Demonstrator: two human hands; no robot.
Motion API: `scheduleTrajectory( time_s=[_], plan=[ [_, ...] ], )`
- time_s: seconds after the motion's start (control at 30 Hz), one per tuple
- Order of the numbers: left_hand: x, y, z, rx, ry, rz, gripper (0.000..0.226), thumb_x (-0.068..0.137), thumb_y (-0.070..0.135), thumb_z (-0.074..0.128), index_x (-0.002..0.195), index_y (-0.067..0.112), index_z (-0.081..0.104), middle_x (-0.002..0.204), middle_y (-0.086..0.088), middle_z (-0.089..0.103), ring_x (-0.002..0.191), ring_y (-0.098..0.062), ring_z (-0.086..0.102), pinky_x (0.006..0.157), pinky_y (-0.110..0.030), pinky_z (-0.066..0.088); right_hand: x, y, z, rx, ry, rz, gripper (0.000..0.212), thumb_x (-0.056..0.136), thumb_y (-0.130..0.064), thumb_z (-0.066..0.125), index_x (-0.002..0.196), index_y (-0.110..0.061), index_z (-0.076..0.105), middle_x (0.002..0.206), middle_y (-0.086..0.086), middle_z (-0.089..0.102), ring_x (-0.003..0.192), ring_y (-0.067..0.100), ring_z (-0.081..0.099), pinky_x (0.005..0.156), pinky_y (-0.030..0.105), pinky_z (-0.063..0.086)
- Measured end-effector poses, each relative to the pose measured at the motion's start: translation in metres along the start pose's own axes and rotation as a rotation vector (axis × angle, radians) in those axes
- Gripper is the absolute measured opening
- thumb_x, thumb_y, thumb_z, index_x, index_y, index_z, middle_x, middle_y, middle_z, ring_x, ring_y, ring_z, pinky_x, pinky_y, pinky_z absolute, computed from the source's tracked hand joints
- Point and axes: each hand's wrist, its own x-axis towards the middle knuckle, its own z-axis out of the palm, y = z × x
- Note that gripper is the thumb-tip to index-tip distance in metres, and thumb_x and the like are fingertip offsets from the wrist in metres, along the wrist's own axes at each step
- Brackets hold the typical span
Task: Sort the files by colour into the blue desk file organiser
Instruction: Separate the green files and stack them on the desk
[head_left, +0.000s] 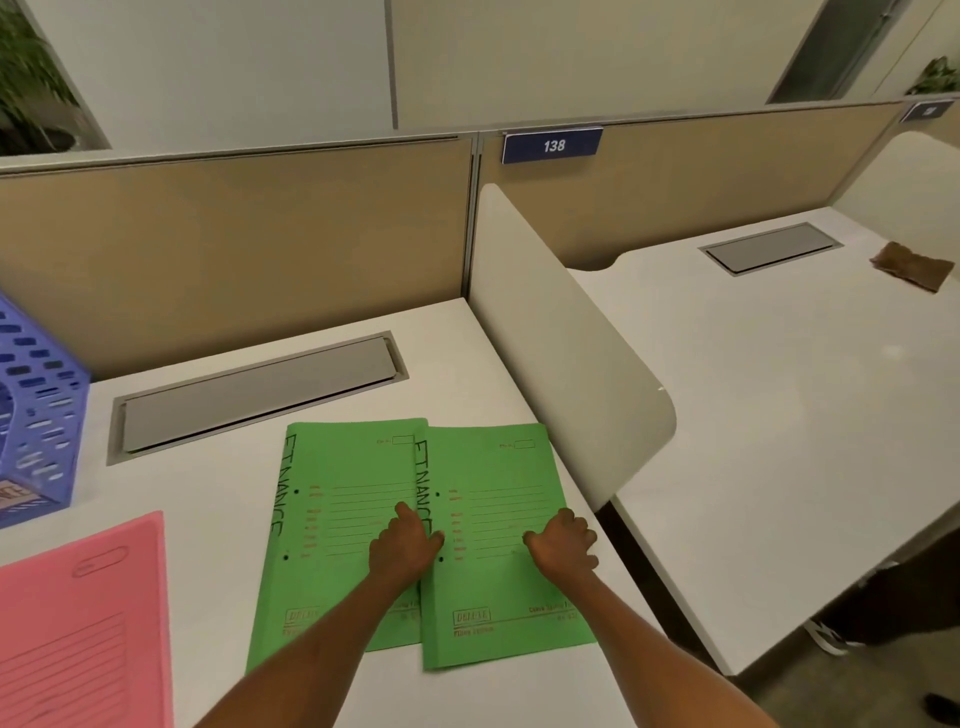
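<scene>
Two green files lie flat on the white desk, both marked FINANCE. The right green file (498, 587) overlaps the right edge of the left green file (332, 499). My left hand (402, 545) rests on the left file at the overlap, fingers curled. My right hand (563, 543) presses on the right file, fingers bent down. A pink file (88, 623) lies at the lower left. The blue desk file organiser (31, 410) stands at the far left edge, partly cut off.
A grey cable hatch (254, 395) is set into the desk behind the files. A white divider panel (561, 343) rises to the right. The neighbouring desk (779, 405) holds a brown cloth (911, 265). A tan partition (234, 244) closes the back.
</scene>
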Motion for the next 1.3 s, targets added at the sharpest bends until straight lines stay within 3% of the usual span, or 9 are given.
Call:
scheduleTrajectory(
  time_s=[0.2,0.33,0.5,0.63,0.73,0.87,1.03,1.13,1.3],
  plan=[
    [0.001,0.009,0.009,-0.401,-0.074,-0.173,0.067,0.080,0.030,0.072,0.124,-0.002,0.032,0.124,-0.021,0.054,0.110,-0.034,0.057,0.094,-0.046,0.049,0.005,0.002,-0.001,0.014,-0.010,0.043,0.067,0.078,-0.032,0.063,0.133,-0.005,0.037,0.135,0.016,0.039,0.126,0.034,0.037,0.101,0.049,0.038],
    [0.000,0.001,0.008,-0.563,-0.044,-0.215,0.052,0.073,0.016,0.080,0.110,-0.001,0.047,0.115,-0.020,0.058,0.101,-0.033,0.060,0.085,-0.041,0.053,0.013,0.004,-0.007,0.176,-0.087,0.110,0.071,0.076,-0.035,0.069,0.130,-0.004,0.037,0.132,0.019,0.040,0.123,0.035,0.041,0.100,0.047,0.041],
    [-0.002,-0.010,-0.008,-0.919,-0.045,-0.203,0.031,0.079,-0.005,0.069,0.104,0.004,0.053,0.107,-0.019,0.066,0.090,-0.032,0.067,0.079,-0.045,0.057,0.017,-0.004,-0.013,0.362,-0.116,0.126,0.070,0.080,-0.035,0.072,0.131,-0.003,0.037,0.130,0.020,0.044,0.118,0.035,0.045,0.096,0.045,0.047],
    [-0.001,-0.018,-0.033,-1.055,-0.069,-0.138,0.026,0.080,-0.009,0.066,0.100,0.007,0.058,0.104,-0.017,0.070,0.087,-0.027,0.070,0.071,-0.037,0.058,0.017,-0.018,-0.016,0.544,-0.122,0.100,0.064,0.079,-0.022,0.075,0.125,-0.002,0.035,0.124,0.021,0.050,0.112,0.037,0.055,0.092,0.049,0.052],
    [-0.001,-0.025,-0.054,-1.107,-0.076,-0.101,0.030,0.081,-0.006,0.065,0.108,0.004,0.058,0.099,-0.012,0.072,0.087,-0.025,0.071,0.067,-0.035,0.059,0.013,-0.034,-0.016,0.679,-0.157,0.027,0.049,0.081,-0.010,0.073,0.112,0.000,0.037,0.106,0.019,0.058,0.096,0.036,0.065,0.084,0.055,0.057],
    [-0.003,-0.037,-0.081,-1.135,-0.051,-0.091,0.030,0.083,-0.003,0.064,0.111,0.004,0.057,0.104,-0.015,0.071,0.090,-0.029,0.071,0.076,-0.045,0.059,0.003,-0.060,-0.011,0.664,-0.167,-0.139,0.027,0.088,-0.022,0.069,0.105,-0.003,0.061,0.105,0.016,0.070,0.089,0.032,0.071,0.083,0.049,0.059],
    [-0.008,-0.056,-0.112,-1.144,-0.021,-0.101,0.032,0.085,-0.002,0.062,0.115,0.004,0.053,0.107,-0.017,0.070,0.093,-0.033,0.070,0.080,-0.050,0.057,-0.010,-0.094,-0.008,0.664,-0.206,-0.241,0.024,0.090,-0.030,0.067,0.101,-0.010,0.062,0.103,0.012,0.073,0.087,0.028,0.071,0.082,0.046,0.060],
    [-0.010,-0.066,-0.129,-1.131,0.007,-0.095,0.031,0.085,-0.004,0.061,0.114,0.004,0.052,0.107,-0.017,0.070,0.092,-0.034,0.070,0.078,-0.049,0.058,-0.017,-0.113,-0.002,0.551,-0.134,-0.300,0.030,0.091,-0.033,0.065,0.107,-0.009,0.060,0.107,0.009,0.070,0.092,0.026,0.069,0.084,0.043,0.058],
    [-0.012,-0.083,-0.146,-1.053,0.038,-0.100,0.019,0.088,-0.004,0.058,0.106,0.003,0.057,0.098,-0.016,0.072,0.080,-0.028,0.072,0.061,-0.036,0.059,-0.027,-0.136,0.016,0.295,-0.085,-0.263,0.044,0.091,-0.043,0.059,0.118,-0.009,0.054,0.121,0.011,0.060,0.115,0.032,0.055,0.098,0.049,0.047]
  ],
)
